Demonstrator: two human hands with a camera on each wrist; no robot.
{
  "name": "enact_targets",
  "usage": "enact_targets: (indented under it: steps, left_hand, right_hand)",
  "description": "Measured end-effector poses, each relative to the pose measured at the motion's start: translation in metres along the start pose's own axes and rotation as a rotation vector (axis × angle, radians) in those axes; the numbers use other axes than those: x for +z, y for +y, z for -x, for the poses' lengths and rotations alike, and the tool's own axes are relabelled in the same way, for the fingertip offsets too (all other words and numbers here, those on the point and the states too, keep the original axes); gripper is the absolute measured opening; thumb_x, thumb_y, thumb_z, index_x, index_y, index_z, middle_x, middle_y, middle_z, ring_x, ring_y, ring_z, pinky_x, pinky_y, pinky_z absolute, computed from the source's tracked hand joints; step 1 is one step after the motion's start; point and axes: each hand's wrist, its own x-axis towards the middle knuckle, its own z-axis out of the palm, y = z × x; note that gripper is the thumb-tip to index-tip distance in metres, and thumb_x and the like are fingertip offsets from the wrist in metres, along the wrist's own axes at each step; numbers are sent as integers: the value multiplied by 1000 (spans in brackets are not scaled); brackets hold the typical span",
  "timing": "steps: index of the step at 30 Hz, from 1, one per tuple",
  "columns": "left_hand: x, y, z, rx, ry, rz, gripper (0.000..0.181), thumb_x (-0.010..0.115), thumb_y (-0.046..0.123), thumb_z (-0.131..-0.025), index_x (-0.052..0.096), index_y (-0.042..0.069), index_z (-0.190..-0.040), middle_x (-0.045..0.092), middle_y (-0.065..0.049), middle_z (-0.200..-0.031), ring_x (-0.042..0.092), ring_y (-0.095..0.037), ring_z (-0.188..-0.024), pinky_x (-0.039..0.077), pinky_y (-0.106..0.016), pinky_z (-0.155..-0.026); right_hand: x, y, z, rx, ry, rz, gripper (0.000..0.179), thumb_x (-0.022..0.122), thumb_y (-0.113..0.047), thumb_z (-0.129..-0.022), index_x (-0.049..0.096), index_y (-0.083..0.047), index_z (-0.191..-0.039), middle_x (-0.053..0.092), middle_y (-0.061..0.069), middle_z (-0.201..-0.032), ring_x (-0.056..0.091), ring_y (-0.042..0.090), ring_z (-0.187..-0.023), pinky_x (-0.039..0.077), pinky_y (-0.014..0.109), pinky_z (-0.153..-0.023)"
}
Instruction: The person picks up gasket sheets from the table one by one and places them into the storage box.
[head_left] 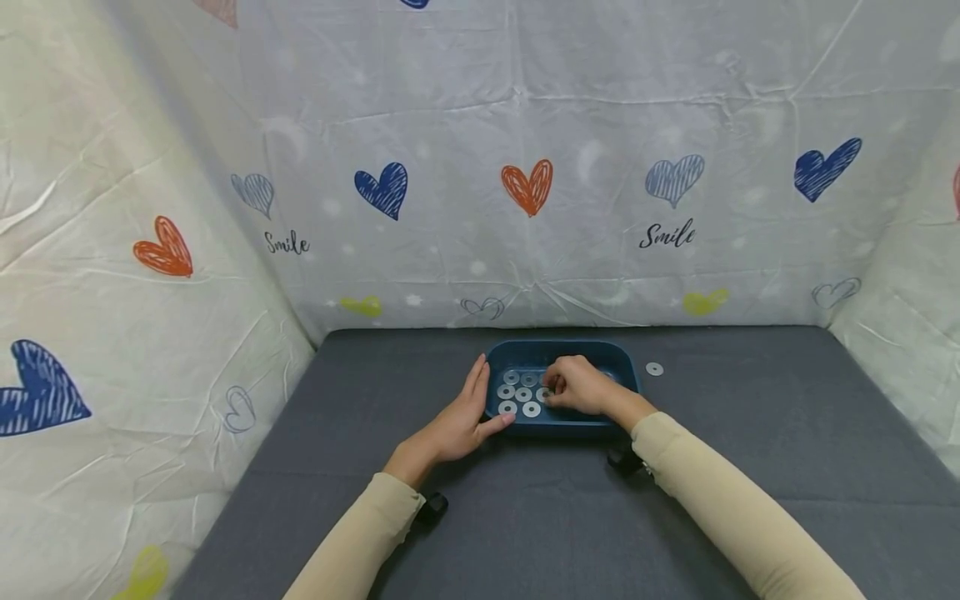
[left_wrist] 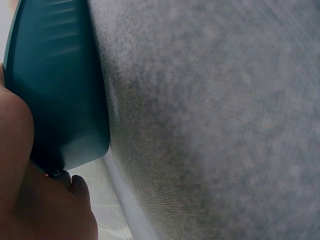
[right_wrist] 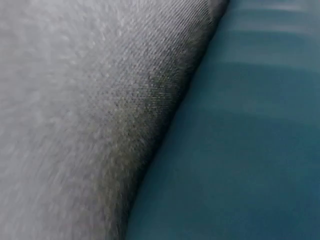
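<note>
A dark blue rectangular tray point(head_left: 570, 429) stands near the back of the table, with several flat metal washers point(head_left: 532, 409) lying in its left half. At the tray's front left corner, my left hand point(head_left: 453, 425) holds it, thumb over the front rim and fingers along the left side. The left wrist view shows the tray's outer wall point(left_wrist: 60, 90) beside that hand. My right hand point(head_left: 581, 385) reaches over the front rim into the tray, its fingers curled and pinching a washer point(head_left: 543, 395) at the right end of the middle row. The right fingertips partly hide this washer.
One more washer point(head_left: 654, 368) lies on the grey cloth-covered table point(head_left: 525, 517), just right of the tray. A white curtain point(head_left: 450, 250) with printed hearts hangs behind the table and along its sides. Dark wrist cameras point(head_left: 431, 508) sit under both sleeves.
</note>
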Motion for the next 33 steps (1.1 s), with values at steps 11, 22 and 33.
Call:
enact_targets:
  steps: [11,22,33]
  left_hand:
    - [0,-5,0,2,11,8,98,55,51,-104,-5,1,-163,-15,-14,-171,8,-32,-157,22,-50,-122]
    - [1,-4,-1,11,20,-4,99,56,51,-104,-6,1,-163,-15,-13,-171,6,-30,-157,20,-50,-123]
    - [1,-1,-2,13,16,3,99,56,52,-103,-5,0,-163,-14,-14,-171,7,-32,-157,20,-51,-123]
  right_hand:
    - [-26,-10,34,-44,-2,-7,31,77,-12,-93,71,4,-119,65,16,-112,66,20,-87,55,30,-74]
    - [-47,0,66,-63,57,22,29,78,-13,-92,72,1,-117,66,17,-113,65,25,-91,54,32,-73]
    - [-67,8,96,-27,122,32,25,78,-11,-92,72,-3,-115,65,13,-112,64,27,-93,57,41,-76]
